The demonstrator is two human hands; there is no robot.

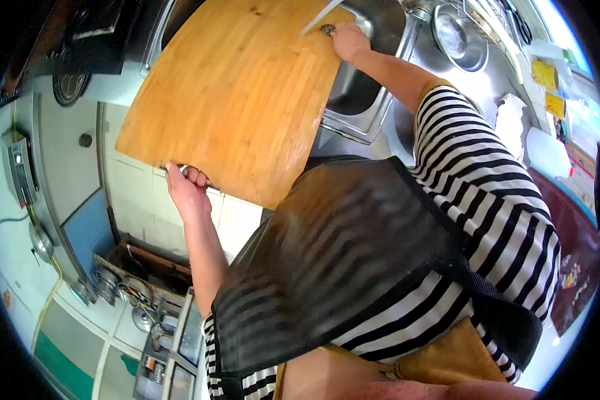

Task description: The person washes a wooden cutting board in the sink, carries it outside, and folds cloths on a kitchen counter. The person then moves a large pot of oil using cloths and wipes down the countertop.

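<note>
A wooden cutting board (227, 100) juts over the steel sink (357, 90), its edge away from the sink gripped by the left hand (190, 191), while the right hand (351, 42) clutches an apparent scouring pad (328, 29) sinkside, scrubbing seemingly under way, the remainder unclear, a metal bowl (459, 40) beside the sink.

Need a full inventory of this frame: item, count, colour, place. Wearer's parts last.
cutting board: one, light brown wood, top centre, partly over the sink
sink: one, silver, behind the board's right side
scrubber: one, dark, on the board's upper right
steel bowl: one, silver, top right
yellow items: two, yellow, far right
metal cookware: several, exact count unclear, silver, lower left
apron: one, black, sheer, on the wearer
striped top: one, black and white, under the apron
left grip: one, bare, on the board's lower edge
right grip: one, bare, at the scrubber
</note>
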